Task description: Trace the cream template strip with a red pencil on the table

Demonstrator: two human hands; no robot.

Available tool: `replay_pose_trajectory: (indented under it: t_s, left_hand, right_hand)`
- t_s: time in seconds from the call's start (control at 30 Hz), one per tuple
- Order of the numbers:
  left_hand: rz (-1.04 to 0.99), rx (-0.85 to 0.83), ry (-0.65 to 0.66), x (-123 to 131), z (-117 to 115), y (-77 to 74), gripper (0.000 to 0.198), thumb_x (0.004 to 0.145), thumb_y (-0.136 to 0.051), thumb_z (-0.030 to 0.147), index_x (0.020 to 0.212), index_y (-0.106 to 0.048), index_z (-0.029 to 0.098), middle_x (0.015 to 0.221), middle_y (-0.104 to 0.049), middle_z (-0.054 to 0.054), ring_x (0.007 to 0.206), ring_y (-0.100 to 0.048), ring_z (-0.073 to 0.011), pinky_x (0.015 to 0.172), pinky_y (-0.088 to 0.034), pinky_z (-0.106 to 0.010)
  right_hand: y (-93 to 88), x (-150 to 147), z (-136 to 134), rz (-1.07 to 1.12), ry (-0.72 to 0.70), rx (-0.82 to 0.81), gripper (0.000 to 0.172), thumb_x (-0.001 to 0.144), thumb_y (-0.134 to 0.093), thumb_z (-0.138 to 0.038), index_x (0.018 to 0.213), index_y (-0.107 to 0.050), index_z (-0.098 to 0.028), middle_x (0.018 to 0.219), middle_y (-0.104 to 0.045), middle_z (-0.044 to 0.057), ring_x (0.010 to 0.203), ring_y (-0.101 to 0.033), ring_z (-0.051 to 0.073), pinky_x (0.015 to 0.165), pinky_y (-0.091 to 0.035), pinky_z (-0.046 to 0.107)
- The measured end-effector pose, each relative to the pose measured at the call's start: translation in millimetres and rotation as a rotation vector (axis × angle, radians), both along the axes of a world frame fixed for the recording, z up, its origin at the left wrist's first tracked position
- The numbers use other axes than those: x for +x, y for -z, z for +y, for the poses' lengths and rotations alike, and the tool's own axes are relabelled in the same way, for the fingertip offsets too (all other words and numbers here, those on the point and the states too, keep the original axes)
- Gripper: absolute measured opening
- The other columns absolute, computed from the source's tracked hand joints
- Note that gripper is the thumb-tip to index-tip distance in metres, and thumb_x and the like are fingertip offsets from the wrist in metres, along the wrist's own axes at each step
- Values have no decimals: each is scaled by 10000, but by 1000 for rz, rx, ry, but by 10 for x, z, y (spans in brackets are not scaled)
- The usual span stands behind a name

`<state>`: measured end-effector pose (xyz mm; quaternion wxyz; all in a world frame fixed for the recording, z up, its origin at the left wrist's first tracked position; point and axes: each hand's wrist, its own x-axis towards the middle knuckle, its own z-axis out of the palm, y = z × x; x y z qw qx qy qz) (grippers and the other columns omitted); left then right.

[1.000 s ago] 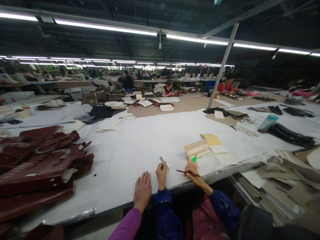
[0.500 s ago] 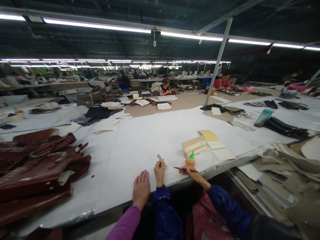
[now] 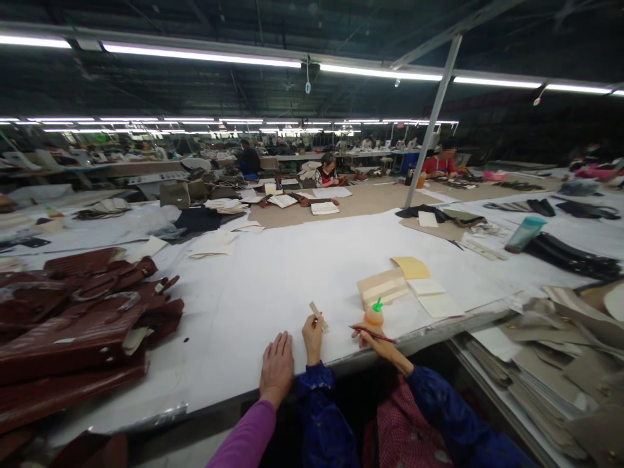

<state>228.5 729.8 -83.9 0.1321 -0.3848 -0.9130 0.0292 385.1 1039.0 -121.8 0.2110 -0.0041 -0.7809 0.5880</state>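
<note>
My left hand (image 3: 277, 367), in a purple sleeve, lies flat on the white-covered tabletop (image 3: 229, 344) near its front edge. Its fingers point away from me and hold nothing. My right hand is out of view. Just right of my hand are a co-worker's two hands in blue sleeves. The co-worker's left hand (image 3: 312, 335) pinches a short beige strip (image 3: 314, 308). A thin dark-red pen-like stick (image 3: 383, 336) is in the co-worker's right hand (image 3: 377, 344). Behind that hand stands a small orange bottle (image 3: 374, 314) with a green tip.
Dark-red crocodile-pattern bags (image 3: 92, 312) are piled at left. Beyond the bottle lie beige pieces (image 3: 383, 286) and a yellow sheet (image 3: 412, 267). Grey-brown panels (image 3: 550, 364) are stacked at lower right. A slanted pole (image 3: 433, 120) rises behind the table; other people sit farther back.
The view has shifted slightly, moving the scene right and down. The co-worker's stick is a little farther from the strip. A dark rounded shape at lower right is gone. My left hand stays flat.
</note>
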Motion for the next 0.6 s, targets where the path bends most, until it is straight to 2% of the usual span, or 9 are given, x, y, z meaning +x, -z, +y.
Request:
replay_pose_trajectory:
  t_s: [0.07, 0.17, 0.3, 0.47, 0.57, 0.6]
  left_hand:
    - [1, 11, 5, 0, 2, -3, 520, 904, -346, 87, 1399, -498, 139, 1506, -431, -72, 1397, -392, -248, 1142, -355, -456]
    - [11, 36, 9, -3, 5, 2, 515, 905, -335, 83, 1384, -516, 137, 1494, -449, -76, 1389, -403, -251, 1137, -354, -457]
    - [38, 78, 15, -18, 13, 19, 505, 898, -345, 85, 1358, -544, 146, 1474, -478, -78, 1373, -426, -247, 1122, -364, -445]
    - [7, 133, 59, 7, 33, -12, 465, 904, -347, 117, 1311, -573, 115, 1432, -525, -108, 1341, -456, -268, 1093, -377, -456]
    - [-60, 195, 80, 23, 79, -15, 459, 939, -312, 164, 1334, -522, 59, 1443, -497, -173, 1360, -414, -318, 1111, -323, -518]
    - [-87, 218, 86, 18, 104, -2, 462, 947, -307, 176, 1348, -498, 48, 1451, -482, -187, 1372, -393, -326, 1117, -305, -531]
  right_hand:
    - [-47, 3, 0, -8, -9, 13, 419, 988, -437, -520, 1136, -623, -175, 875, -678, 40, 635, -608, 117, 606, -548, 282]
    - [-101, -4, 2, -3, -7, 42, 381, 979, -471, -509, 1030, -655, -180, 749, -639, 8, 647, -605, 126, 636, -553, 294]
    - [-202, -21, -34, -1, -1, 72, 293, 941, -581, -447, 926, -644, -161, 760, -630, 0, 631, -589, 109, 581, -533, 254]
    - [-524, -2, -134, -113, -5, 95, 268, 944, -597, -379, 854, -619, -128, 710, -591, -26, 577, -560, 88, 541, -514, 228]
    - [-690, -78, -170, -235, 26, 86, 338, 1005, -469, -368, 942, -624, -75, 770, -586, -24, 624, -572, 71, 607, -520, 220]
    - [-707, -127, -174, -273, 33, 80, 432, 1049, -311, -328, 996, -604, -14, 821, -578, -19, 648, -564, 37, 652, -502, 200]
